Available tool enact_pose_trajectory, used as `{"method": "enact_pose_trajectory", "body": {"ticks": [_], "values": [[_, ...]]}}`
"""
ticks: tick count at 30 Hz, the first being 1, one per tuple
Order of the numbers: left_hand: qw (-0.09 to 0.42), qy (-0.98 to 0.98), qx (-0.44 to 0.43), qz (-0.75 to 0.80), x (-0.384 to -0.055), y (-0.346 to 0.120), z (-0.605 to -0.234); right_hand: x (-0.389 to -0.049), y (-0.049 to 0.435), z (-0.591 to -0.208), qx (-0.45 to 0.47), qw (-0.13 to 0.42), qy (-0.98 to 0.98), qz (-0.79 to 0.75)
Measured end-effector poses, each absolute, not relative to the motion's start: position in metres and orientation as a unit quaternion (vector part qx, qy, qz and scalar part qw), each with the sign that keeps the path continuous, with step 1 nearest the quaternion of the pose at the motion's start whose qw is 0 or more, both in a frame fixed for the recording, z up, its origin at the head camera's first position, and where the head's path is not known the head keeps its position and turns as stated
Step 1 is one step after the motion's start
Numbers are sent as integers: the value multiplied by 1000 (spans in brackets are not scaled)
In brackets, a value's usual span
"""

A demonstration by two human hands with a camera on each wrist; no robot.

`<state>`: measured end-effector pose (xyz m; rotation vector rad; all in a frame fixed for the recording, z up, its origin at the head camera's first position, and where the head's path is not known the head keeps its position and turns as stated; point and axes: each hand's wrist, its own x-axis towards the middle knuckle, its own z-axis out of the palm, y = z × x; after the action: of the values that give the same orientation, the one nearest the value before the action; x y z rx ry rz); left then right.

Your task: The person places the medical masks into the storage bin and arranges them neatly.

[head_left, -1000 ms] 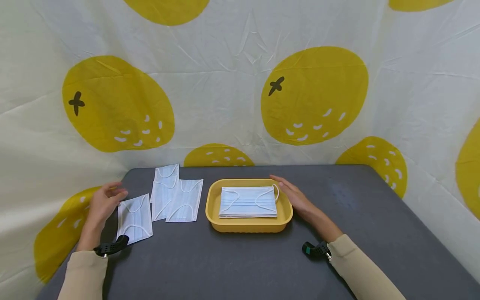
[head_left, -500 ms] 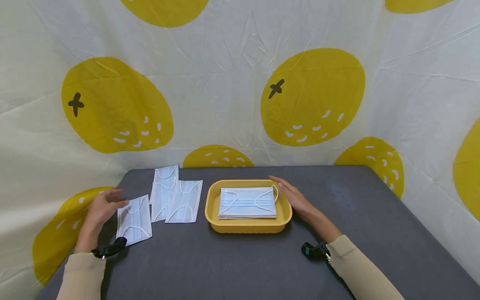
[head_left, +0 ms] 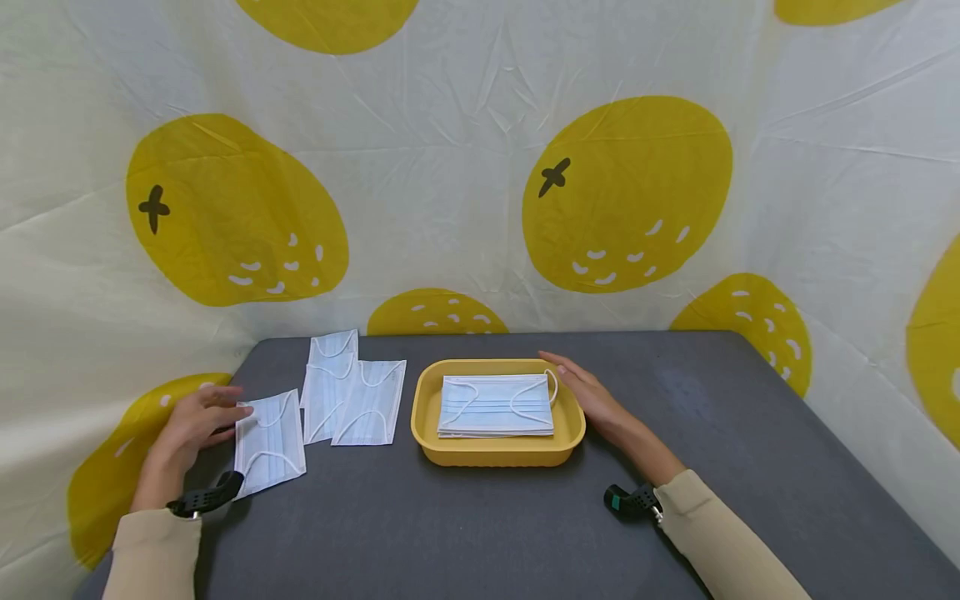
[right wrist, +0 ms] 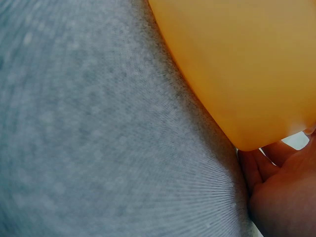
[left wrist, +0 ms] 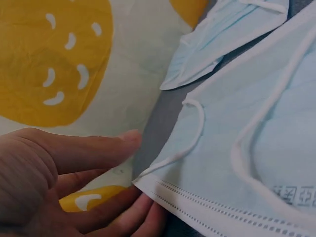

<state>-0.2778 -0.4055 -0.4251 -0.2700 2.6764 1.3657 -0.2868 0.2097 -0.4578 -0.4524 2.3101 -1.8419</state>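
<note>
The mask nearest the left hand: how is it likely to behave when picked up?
The mask is probably light and floppy, looking like a thin, pleated sheet. Its loose ear loops might snag. Given its flat shape, it would likely slide rather than roll.

A creased white cloth (head_left: 435,200) bears yellow printed shapes (head_left: 630,200); it hangs behind a grey table (head_left: 465,533).

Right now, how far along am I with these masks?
Seemingly done: a neat stack of masks lies in the yellow tray, with your right hand against its side. In hand: your left hand has fingers under a corner of the nearest loose mask, but isn't visibly pinching it. Probably left: that mask and the overlapping masks beside it.
</note>
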Motion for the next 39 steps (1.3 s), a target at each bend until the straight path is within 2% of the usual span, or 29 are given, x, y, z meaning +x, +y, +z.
{"method": "enact_pose_trajectory", "body": {"ticks": [9,19,39], "values": [[112,889,-94,434,-277,-410,-423,-287,210,-456,-155,73,777,-606],[88,888,-90,443,-276,-402,-423,-285,209,-454,-150,75,780,-603],[85,882,-83,456,-281,-398,-426,-283,210,-454,-155,75,780,-601]]}}
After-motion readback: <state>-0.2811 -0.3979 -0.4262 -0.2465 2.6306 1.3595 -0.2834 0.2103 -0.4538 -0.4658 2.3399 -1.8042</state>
